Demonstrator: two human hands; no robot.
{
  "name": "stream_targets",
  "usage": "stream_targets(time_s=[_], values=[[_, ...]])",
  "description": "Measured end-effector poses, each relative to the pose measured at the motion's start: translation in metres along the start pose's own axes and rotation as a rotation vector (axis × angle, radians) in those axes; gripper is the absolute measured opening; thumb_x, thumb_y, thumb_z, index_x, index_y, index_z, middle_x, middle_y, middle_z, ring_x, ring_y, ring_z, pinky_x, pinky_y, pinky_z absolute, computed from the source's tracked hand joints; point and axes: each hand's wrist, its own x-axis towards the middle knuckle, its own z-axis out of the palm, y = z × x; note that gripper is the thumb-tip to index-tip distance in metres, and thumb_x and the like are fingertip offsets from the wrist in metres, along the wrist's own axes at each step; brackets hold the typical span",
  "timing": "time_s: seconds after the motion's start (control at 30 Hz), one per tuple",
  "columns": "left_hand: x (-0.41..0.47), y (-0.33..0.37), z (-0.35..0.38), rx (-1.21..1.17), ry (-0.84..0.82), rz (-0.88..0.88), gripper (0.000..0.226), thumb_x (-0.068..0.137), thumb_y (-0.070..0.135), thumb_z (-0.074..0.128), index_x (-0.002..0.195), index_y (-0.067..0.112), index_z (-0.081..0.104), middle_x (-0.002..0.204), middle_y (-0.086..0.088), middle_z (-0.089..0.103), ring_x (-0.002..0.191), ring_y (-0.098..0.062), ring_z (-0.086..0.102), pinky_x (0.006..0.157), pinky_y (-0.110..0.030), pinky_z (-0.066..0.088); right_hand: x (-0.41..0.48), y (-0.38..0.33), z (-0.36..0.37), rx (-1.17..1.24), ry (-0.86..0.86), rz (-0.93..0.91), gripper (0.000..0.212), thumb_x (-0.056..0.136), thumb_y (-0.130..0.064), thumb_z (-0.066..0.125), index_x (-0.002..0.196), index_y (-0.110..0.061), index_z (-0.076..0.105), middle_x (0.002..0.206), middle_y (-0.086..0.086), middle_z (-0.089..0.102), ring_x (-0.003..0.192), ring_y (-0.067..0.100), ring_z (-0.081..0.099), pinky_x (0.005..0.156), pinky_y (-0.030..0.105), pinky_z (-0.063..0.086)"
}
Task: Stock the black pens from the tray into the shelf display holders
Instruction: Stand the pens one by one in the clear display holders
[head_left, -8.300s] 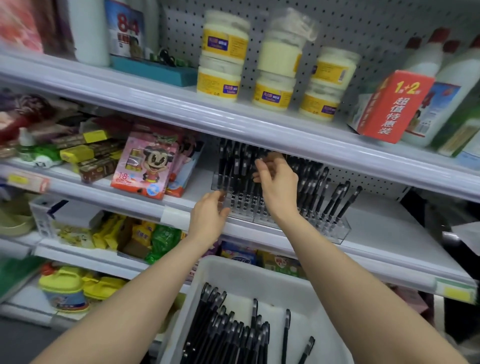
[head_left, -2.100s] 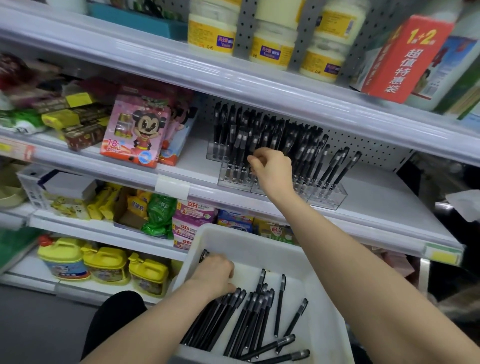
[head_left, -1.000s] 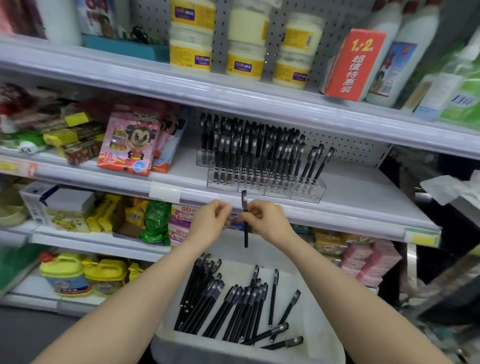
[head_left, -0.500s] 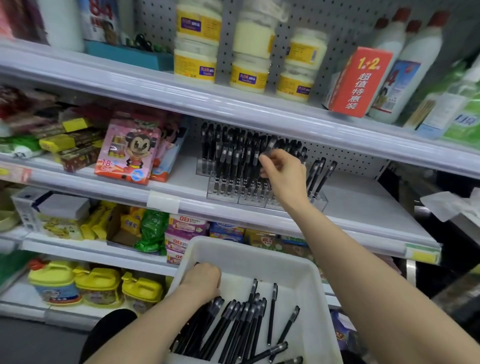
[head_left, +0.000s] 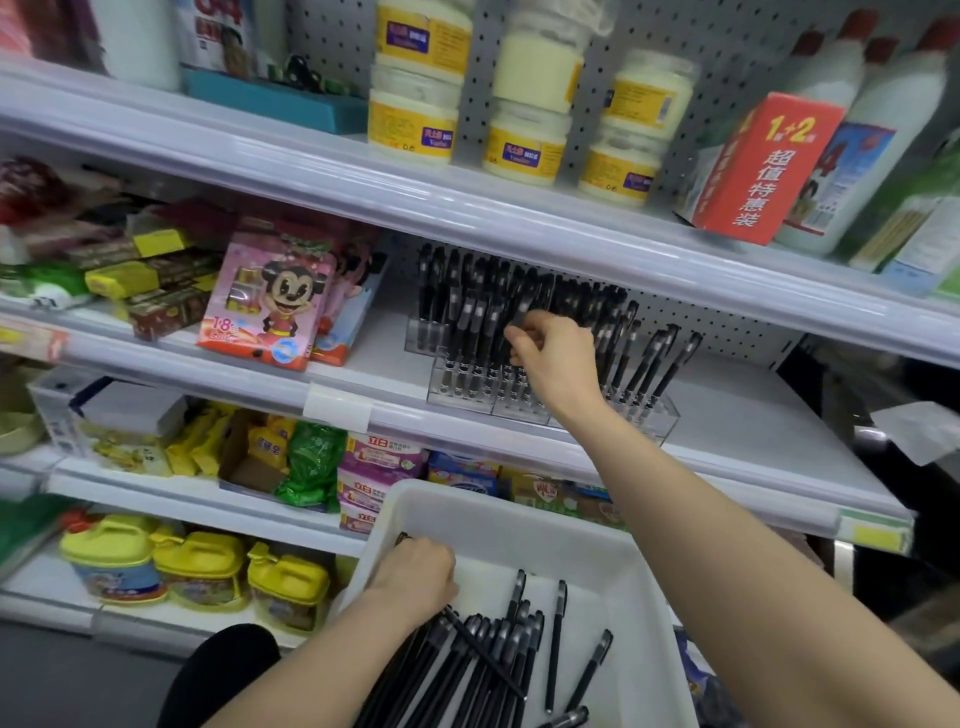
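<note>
Fingers (head_left: 524, 338) of the right hand (head_left: 558, 364) are curling together and pinching the top of a slim black capped pen (head_left: 523, 310), which is standing upright among the front rows of a clear plastic stepped display holder (head_left: 662, 415). That holder is sitting on the white middle shelf (head_left: 753, 421), and many more black pens (head_left: 467, 312) are standing in it, the ones at its right end leaning to the right. The right forearm is reaching up over the shelf's front edge.

Lower down, the left hand (head_left: 415, 574) is resting knuckles-up inside a white rectangular plastic tray (head_left: 519, 512), at its left side. Its fingers are bending downward into the pile, but the back of the hand is hiding them, so I cannot tell whether they are gripping anything. Loose black pens (head_left: 488, 660) are lying in the tray just beside and under this hand, mostly bunched lengthwise, with a few lying apart towards the right.

A pink cartoon-character box (head_left: 265, 306) is leaning on the same shelf, left of the holder. White jars with yellow labels (head_left: 415, 119) are standing on the shelf above, and yellow-lidded jugs (head_left: 197, 566) are sitting on the lowest shelf.
</note>
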Motion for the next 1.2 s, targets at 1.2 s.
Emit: stream_targets(time_s=[1.2], values=[[0.004,0.013,-0.100,-0.909,0.627,0.047,0.011,0.083,0.013,0.073,0.091,0.020,0.069,0.089,0.006,0.069,0.085,-0.011,0.064,0.084,-0.030,0.052,-0.112,0.043,0.018,-0.013,-0.186,0.064,0.021,0.088,-0.024,0.066,0.107,-0.015,0.066,0.082,-0.005,0.063,0.074,0.011,0.057,0.075,0.028,0.048]])
